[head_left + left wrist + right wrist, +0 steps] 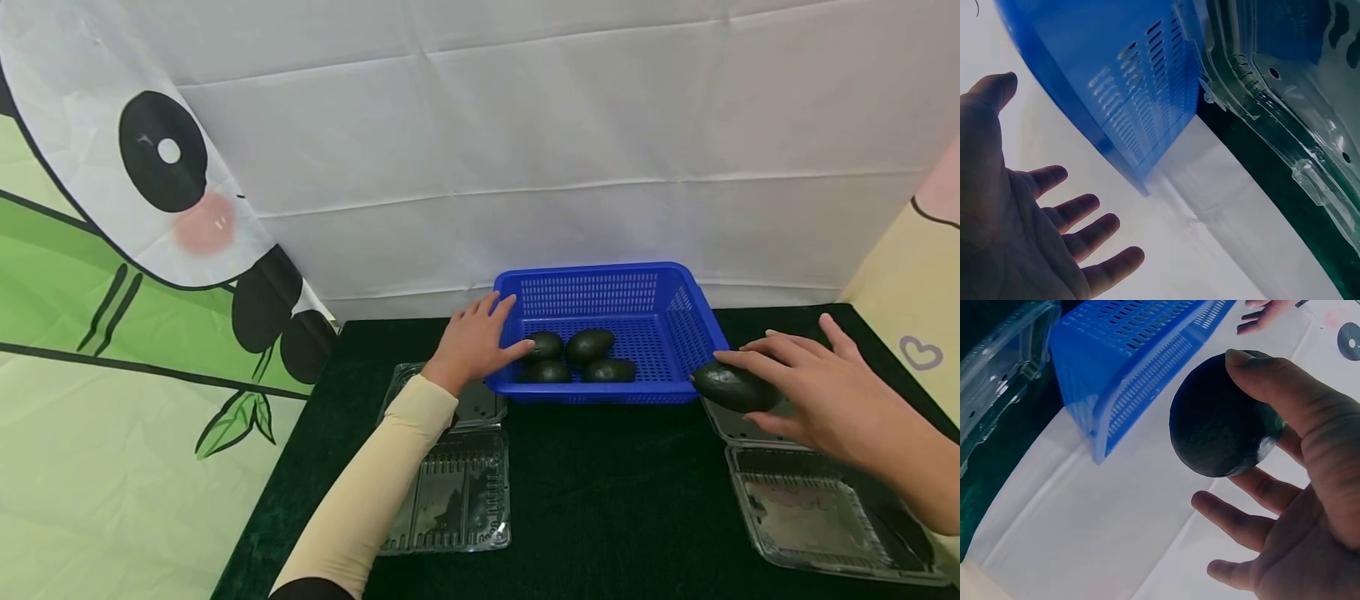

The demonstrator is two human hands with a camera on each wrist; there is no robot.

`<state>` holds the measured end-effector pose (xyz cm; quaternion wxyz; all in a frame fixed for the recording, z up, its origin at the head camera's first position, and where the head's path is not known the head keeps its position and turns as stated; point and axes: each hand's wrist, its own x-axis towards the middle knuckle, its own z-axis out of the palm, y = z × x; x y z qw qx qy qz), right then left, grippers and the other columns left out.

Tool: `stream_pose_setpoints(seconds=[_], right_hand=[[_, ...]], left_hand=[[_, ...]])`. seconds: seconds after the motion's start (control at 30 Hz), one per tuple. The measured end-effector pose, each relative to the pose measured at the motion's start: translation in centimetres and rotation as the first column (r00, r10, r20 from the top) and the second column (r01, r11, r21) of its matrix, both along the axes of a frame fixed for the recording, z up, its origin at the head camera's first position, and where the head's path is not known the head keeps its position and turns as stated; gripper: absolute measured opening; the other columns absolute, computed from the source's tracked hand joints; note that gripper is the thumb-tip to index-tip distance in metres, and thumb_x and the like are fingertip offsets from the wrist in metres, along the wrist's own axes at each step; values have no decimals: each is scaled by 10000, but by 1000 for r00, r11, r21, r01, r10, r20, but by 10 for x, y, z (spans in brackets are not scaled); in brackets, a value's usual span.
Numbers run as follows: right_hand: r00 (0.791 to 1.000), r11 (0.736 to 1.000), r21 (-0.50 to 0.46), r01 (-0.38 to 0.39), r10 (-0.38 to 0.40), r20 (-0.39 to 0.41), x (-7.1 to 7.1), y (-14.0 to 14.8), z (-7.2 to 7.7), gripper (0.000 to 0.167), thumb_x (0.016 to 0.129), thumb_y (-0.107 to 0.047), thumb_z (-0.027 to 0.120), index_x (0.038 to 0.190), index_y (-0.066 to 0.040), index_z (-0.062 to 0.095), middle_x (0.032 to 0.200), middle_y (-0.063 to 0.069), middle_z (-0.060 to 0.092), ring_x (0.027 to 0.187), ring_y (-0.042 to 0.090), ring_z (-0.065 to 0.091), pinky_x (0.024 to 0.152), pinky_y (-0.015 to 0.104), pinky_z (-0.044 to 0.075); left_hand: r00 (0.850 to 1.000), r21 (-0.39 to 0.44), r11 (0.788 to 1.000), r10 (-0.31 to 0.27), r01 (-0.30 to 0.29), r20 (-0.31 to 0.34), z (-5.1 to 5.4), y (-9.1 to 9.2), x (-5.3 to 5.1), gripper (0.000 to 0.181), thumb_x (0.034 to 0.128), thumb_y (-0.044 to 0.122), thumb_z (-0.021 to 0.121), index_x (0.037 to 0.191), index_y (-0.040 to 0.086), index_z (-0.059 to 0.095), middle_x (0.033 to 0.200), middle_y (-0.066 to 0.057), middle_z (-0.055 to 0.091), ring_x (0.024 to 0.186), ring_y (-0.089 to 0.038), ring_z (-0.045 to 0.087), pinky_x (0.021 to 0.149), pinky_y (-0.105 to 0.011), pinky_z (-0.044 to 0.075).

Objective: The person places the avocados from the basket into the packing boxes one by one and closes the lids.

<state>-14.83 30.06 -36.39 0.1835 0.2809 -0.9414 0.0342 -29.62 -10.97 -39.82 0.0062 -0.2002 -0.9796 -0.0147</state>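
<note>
Right hand (832,392) has one avocado (735,387) pinched between thumb and index, the other fingers spread off it. Fruit is in the air by the right front corner of the blue basket (667,388), over the back part of the right clear box (810,508). Left hand (474,342) is empty, fingers spread, near the basket's left rim.

Main risk: drop. Skin looks smooth and glossy, grip is only a light pinch, so a roll could send it onto the box. Thin plastic would probably flex or skid. Second: fruit or knuckles clipping the basket corner, jolting the four loose avocados (590,346) inside. Third: left forearm hangs over the left clear box (465,500); a low sleeve could drag it.
</note>
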Motion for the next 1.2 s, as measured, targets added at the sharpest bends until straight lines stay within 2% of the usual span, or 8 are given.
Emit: stream_pose_setpoints(seconds=[0.33, 0.57, 0.93, 1.2], right_hand=[[998, 998, 33, 45, -46, 38, 9, 12, -15, 824, 585, -275, 1006, 1317, -118, 663, 1123, 178, 679, 1102, 493, 598, 1158, 727, -34], [988, 994, 55, 93, -99, 115, 15, 18, -25, 808, 600, -248, 1002, 1318, -98, 665, 1129, 196, 673, 1084, 508, 598, 1142, 732, -71], [984, 994, 63, 88, -96, 153, 24, 29, -43, 820, 565, -264, 1012, 1294, -110, 669, 1108, 189, 666, 1015, 492, 625, 1113, 756, -95], [973, 992, 85, 97, -112, 203, 29, 33, -53, 822, 582, -299, 1010, 1312, -130, 674, 1139, 186, 679, 1096, 527, 608, 1103, 754, -110]], left_hand=[[1000, 29, 999, 15, -15, 2, -5, -6, 3, 903, 962, 750, 457, 1654, 203, 260, 1671, -142, 282, 1519, -342, 287, 1197, -577, 264], [1000, 26, 1000, 9, -9, 3, -6, -5, 3, 907, 961, 763, 435, 1654, 205, 257, 1673, -135, 277, 1518, -338, 290, 1193, -579, 274], [1000, 25, 1000, 11, -11, 6, -6, -4, 4, 914, 956, 766, 443, 1653, 203, 262, 1672, -134, 283, 1516, -341, 295, 1196, -575, 270], [1000, 25, 1000, 4, -4, 3, -8, -5, 2, 916, 955, 772, 433, 1653, 204, 265, 1674, -131, 281, 1516, -342, 298, 1195, -575, 271]])
